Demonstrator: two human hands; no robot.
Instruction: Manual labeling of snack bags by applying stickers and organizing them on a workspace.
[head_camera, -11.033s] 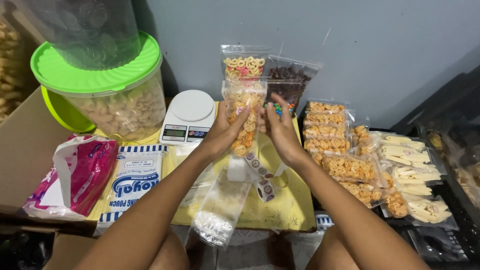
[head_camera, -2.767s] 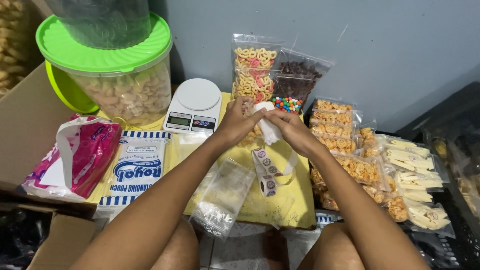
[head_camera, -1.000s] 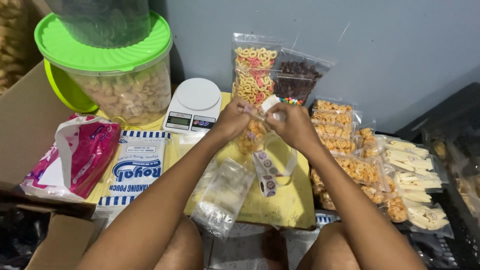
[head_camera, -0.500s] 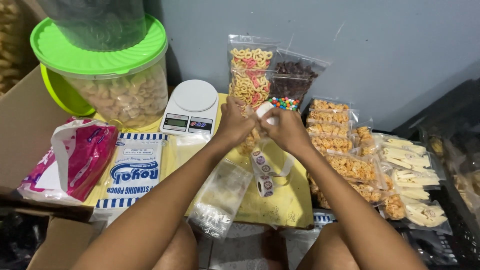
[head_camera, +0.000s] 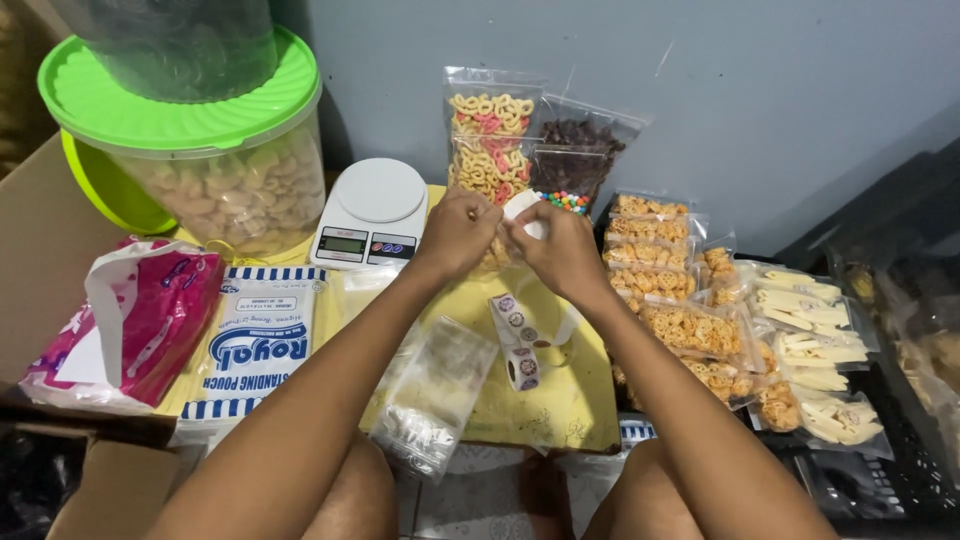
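1. We log a low yellow table (head_camera: 560, 400), its top marked with faint scribbles.
2. On it at the back we find a white kitchen scale (head_camera: 371, 212) beside a clear tub with a green lid (head_camera: 190, 150).
3. At centre we note a roll of round stickers (head_camera: 518, 352).
4. We count a stack of empty clear pouches (head_camera: 432, 395) overhanging the front edge, and a printed pouch pack (head_camera: 255, 345) to the left.

Soft, even indoor light, faint shadows on the wall, sharp centre, corners slightly stretched and dim.
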